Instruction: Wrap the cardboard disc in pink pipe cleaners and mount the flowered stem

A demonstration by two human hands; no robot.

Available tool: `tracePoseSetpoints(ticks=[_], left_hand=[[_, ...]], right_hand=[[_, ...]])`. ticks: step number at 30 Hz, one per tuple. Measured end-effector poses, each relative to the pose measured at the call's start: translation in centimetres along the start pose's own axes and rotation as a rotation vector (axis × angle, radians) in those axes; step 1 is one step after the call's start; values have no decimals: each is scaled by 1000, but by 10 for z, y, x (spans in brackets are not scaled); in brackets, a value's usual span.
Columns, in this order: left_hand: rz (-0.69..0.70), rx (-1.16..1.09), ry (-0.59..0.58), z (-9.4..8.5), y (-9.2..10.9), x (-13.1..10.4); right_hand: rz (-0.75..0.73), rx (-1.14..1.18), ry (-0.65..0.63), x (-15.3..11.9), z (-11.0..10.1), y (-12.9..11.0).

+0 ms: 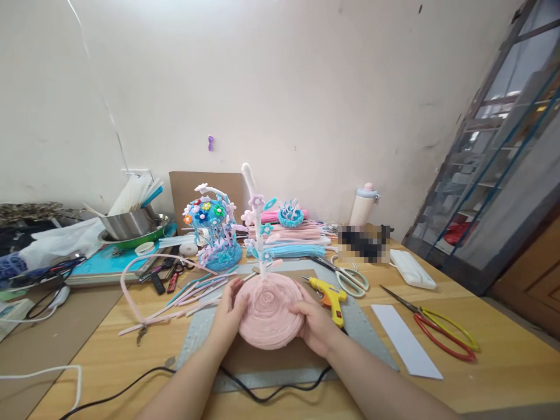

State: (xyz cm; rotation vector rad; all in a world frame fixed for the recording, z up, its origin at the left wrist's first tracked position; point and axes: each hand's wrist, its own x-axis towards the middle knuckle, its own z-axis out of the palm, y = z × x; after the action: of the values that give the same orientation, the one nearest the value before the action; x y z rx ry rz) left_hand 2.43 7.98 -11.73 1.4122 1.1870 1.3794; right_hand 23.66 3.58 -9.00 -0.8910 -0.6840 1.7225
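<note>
A round pink coiled base [270, 312] is tilted so its spiral face shows. My left hand [230, 309] grips its left edge, thumb on the face and fingers partly hidden behind. On the right edge, my right hand [312, 319] holds it the same way, thumb pressed on the coil. From the base's far side rises a white fuzzy stem [259, 239] with pink, lilac and teal flowers and leaves. Beneath the hands lies a brown board [275, 357] on a grey mat [371, 335].
A yellow glue gun [330, 297], scissors with pale green handles [350, 280], red-yellow scissors [446, 335] and a white strip [406, 341] lie right. A blue flower piece [219, 254] stands behind left, pipe cleaners [293, 233] behind. A black cable [262, 399] crosses the front.
</note>
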Motion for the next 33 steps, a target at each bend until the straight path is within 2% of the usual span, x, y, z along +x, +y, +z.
tracePoseSetpoints(ticks=[7,13,19,27,33], left_hand=[[-226,-270,-155,5,28,-15],[-298,-388,-265,6,41,-16],[-318,-380,-228,6,35,-18],[-333,-317,-140,7,28,-23],[-329,-264,-127,4,24,-23]], right_hand=[[13,15,-23,1,-1,1],[6,40,-44,2,0,4],[-80,42,-123,2,2,8],[-71,71,-111,4,-1,11],[-82,111,-98,3,-2,15]])
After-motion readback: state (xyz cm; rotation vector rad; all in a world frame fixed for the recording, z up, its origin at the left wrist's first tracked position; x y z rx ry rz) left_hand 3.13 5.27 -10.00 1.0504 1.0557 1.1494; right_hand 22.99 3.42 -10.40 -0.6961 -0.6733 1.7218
